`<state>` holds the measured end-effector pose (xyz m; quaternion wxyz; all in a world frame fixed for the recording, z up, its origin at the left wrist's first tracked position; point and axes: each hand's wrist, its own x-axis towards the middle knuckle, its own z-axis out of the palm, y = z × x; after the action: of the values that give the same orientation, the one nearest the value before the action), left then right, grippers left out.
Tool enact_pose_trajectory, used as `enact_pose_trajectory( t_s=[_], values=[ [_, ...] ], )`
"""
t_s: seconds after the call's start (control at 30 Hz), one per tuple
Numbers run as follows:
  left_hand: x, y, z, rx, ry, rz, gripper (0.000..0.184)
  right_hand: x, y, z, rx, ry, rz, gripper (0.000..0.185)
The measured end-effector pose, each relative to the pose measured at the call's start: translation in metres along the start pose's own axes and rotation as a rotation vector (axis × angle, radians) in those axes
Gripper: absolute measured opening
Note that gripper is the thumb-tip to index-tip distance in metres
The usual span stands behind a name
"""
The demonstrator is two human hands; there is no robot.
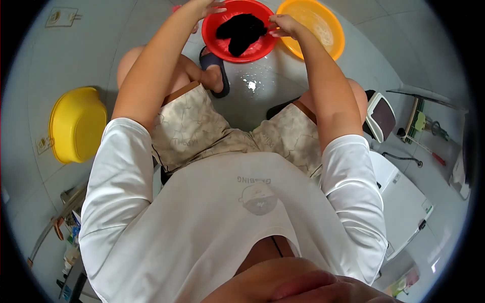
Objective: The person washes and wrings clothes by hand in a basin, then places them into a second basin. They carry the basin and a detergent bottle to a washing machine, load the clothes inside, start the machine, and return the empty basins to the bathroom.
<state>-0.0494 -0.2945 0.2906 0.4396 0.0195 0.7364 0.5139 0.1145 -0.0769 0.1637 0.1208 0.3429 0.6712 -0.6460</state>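
1. Two hands, left hand (206,7) and right hand (285,25), flank the red basin (214,48); fingers (274,34) are extended, apparently released.
2. Black cloth (243,33) lies bunched inside the red basin, presumably for two-handed reach.
3. Orange basin (339,33) adjoins on the right (pale streaks inside: liquid or glare, unclear).
4. Grey floor (245,108) shows wet patches; yellow basin (76,126) sits left.

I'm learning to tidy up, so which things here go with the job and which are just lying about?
Probably part of the job: red basin, black cloth inside it, orange basin beside it.

Probably just lying about: yellow tub off to the left, white-rimmed container off to the right.
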Motion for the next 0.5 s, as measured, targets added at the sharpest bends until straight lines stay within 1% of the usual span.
enact_pose_trajectory(
  t_s=[0.07, 0.1, 0.13, 0.17, 0.2, 0.23, 0.27, 0.3, 0.37, 0.4, 0.43, 0.47, 0.5],
  values=[
    [-0.049, 0.014, -0.007, 0.134, 0.023, -0.042, 0.078, -0.001, 0.008, 0.010, -0.108, -0.086, 0.131, 0.041],
    [0.005, -0.007, -0.030, 0.018, 0.077, 0.011, 0.070, 0.011, 0.024, 0.015, -0.141, -0.110, 0.191, 0.041],
    [0.031, -0.014, -0.047, 0.025, 0.087, 0.014, 0.070, 0.011, 0.029, 0.023, -0.223, -0.134, 0.234, 0.039],
    [0.054, -0.022, -0.064, -0.004, 0.145, 0.062, 0.068, 0.017, 0.040, 0.034, -0.203, -0.114, 0.304, 0.038],
    [0.079, -0.029, -0.079, -0.033, 0.201, 0.111, 0.066, 0.020, 0.056, 0.043, -0.187, -0.086, 0.313, 0.039],
    [0.163, -0.068, -0.127, -0.057, 0.177, 0.028, 0.064, 0.023, 0.062, 0.045, -0.199, -0.177, 0.427, 0.045],
    [0.242, -0.104, -0.172, -0.079, 0.154, -0.055, 0.063, 0.026, 0.080, 0.059, -0.158, -0.056, 0.398, 0.053],
    [0.319, -0.138, -0.217, -0.100, 0.133, -0.139, 0.062, 0.034, 0.096, 0.069, -0.097, -0.020, 0.441, 0.055],
    [0.215, -0.105, -0.179, -0.053, 0.297, -0.192, 0.057, 0.056, 0.137, 0.092, -0.025, 0.010, 0.503, 0.058],
    [0.153, -0.085, -0.156, -0.033, 0.379, -0.220, 0.054, 0.070, 0.164, 0.104, 0.149, 0.042, 0.510, 0.059],
    [0.170, -0.098, -0.160, -0.024, 0.375, -0.235, 0.054, 0.078, 0.181, 0.114, 0.321, 0.074, 0.511, 0.060],
    [0.191, -0.119, -0.169, 0.015, 0.407, -0.332, 0.068, 0.082, 0.190, 0.123, 0.328, 0.070, 0.524, 0.060],
    [0.209, -0.135, -0.175, 0.054, 0.441, -0.425, 0.083, 0.084, 0.195, 0.132, 0.497, 0.117, 0.509, 0.064]
  ],
)
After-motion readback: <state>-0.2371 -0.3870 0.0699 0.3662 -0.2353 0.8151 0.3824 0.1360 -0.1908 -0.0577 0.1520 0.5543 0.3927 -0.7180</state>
